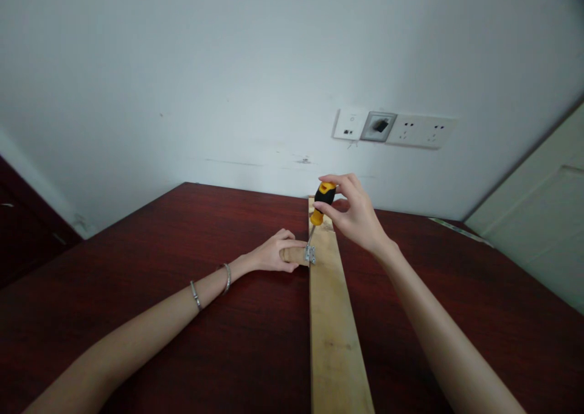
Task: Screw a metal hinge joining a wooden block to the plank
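Observation:
A long pale wooden plank (335,329) lies lengthwise on the dark red table (182,316). A small metal hinge (310,254) sits at the plank's left edge. My right hand (356,216) grips the top of a yellow and black screwdriver (322,204), held upright with its tip down on the hinge. My left hand (274,252) rests on the table beside the plank, fingers curled, its thumb pressed against the hinge. Two thin bracelets circle my left wrist and forearm.
A white wall rises just behind the table, with a row of wall sockets (395,128) above the plank's far end. A pale cabinet door (538,231) stands at the right. Dark furniture (27,225) shows at the far left.

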Tool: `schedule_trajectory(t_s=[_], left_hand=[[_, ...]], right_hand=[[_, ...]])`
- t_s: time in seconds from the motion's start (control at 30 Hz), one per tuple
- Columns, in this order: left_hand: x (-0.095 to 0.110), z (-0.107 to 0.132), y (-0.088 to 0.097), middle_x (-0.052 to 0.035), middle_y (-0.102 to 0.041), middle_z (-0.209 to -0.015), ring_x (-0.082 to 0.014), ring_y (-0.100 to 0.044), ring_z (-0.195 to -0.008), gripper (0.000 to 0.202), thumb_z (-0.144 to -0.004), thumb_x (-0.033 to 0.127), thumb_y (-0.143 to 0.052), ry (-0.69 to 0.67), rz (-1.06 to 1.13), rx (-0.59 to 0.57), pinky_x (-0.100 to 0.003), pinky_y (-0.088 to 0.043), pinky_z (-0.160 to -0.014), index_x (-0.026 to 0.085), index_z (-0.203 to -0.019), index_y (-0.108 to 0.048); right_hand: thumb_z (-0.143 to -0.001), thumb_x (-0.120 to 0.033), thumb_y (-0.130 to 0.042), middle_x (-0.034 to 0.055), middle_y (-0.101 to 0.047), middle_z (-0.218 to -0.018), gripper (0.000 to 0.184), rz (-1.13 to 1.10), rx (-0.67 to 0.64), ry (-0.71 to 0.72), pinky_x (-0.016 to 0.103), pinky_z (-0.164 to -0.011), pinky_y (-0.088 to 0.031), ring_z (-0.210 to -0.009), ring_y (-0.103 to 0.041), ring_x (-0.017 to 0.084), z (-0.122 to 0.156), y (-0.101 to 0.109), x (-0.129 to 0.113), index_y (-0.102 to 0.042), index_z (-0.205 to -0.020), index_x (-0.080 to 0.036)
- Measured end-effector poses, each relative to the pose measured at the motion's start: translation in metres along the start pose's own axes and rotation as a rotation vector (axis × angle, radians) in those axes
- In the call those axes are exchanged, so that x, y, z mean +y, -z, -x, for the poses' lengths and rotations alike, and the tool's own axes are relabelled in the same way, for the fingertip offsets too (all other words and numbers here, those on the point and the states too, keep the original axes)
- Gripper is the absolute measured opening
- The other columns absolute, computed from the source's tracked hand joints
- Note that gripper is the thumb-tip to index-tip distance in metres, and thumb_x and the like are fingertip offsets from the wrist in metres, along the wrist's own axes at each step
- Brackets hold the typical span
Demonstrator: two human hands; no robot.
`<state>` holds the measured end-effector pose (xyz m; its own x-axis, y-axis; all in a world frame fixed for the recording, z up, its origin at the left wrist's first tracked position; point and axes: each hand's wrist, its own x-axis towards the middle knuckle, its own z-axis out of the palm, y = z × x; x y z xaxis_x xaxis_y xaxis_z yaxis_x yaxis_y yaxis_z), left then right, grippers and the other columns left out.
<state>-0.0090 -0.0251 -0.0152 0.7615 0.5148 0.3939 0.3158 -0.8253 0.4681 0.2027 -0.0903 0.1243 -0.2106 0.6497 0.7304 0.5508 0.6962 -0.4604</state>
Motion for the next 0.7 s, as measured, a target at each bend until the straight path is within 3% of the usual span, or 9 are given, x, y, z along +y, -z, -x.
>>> schedule_trajectory(t_s=[0.5, 0.7], left_hand=[[-0.0008, 0.0004, -0.0005, -0.0040, -0.052, -0.107, -0.0201, -0.050, -0.102, 0.061, -0.069, 0.024, -0.074, -0.035, 0.011, 0.027, -0.035, -0.044, -0.095, 0.026, -0.127, -0.059], [0.0004, 0.0001, 0.0005, -0.0042, -0.052, -0.107, -0.0200, -0.051, -0.101, 0.061, -0.069, 0.023, -0.074, -0.040, 0.008, 0.015, -0.035, -0.044, -0.094, 0.026, -0.128, -0.058]], right_hand=[[-0.082, -0.032, -0.064, 0.0067, -0.049, -0.109, 0.037, 0.011, -0.013, -0.002, 0.035, -0.070, -0.062, -0.097, -0.057, 0.021, 0.0010, -0.0013, -0.0021, -0.056, -0.118, -0.028], [-0.083, -0.032, -0.065, 0.0080, -0.053, -0.116, 0.041, 0.076, -0.009, 0.067, 0.033, -0.069, -0.060, -0.096, -0.058, 0.020, 0.0000, -0.0009, 0.0033, -0.054, -0.121, -0.027]])
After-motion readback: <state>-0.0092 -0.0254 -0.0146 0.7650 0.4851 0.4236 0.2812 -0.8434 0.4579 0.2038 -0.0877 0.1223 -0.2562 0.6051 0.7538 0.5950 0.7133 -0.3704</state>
